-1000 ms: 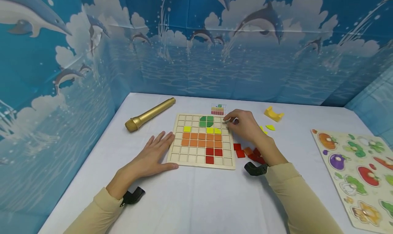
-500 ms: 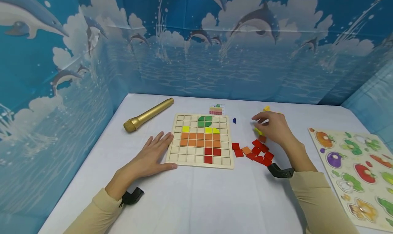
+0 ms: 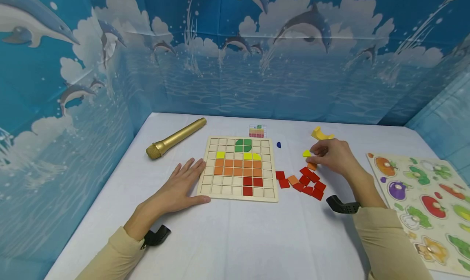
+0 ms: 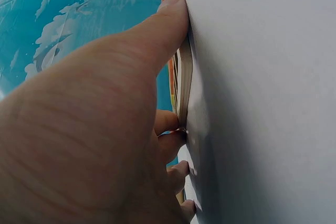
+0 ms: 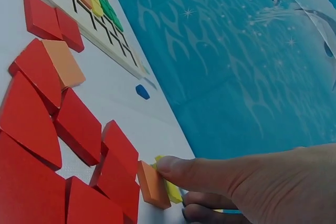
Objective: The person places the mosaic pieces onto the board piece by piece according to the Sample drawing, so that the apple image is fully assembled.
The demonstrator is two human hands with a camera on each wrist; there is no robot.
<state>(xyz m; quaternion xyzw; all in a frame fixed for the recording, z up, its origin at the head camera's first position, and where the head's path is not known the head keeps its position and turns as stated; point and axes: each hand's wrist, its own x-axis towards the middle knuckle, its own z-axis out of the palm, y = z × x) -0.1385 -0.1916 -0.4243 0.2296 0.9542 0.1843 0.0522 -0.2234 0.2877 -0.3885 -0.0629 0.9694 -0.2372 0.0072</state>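
Observation:
A wooden grid board [image 3: 220,188] holds green, yellow, orange and red tiles. My left hand [image 3: 192,182] lies flat on the table at its left front corner. In the left wrist view its thumb [image 4: 168,19] presses the board's edge [image 4: 184,77]. To the right of the board, my right hand [image 3: 313,156] is at the far end of a heap of red tiles [image 3: 310,184]. Its thumb [image 5: 173,167] and curled fingers pinch a yellow tile [image 5: 172,191]. That tile lies against an orange tile [image 5: 152,184]. A second yellow tile [image 3: 306,153] lies just beyond the fingertips.
A gold microphone [image 3: 176,138] lies left of the board. Behind the board are a small pattern card [image 3: 258,131] and a blue piece [image 3: 279,145]. Farther right is a yellow wooden stand [image 3: 320,134]. A fruit peg puzzle [image 3: 422,194] lies at the right edge.
My right hand left the board's upper right corner, swung right to the loose tiles and settled on a yellow tile. The left hand has stayed put.

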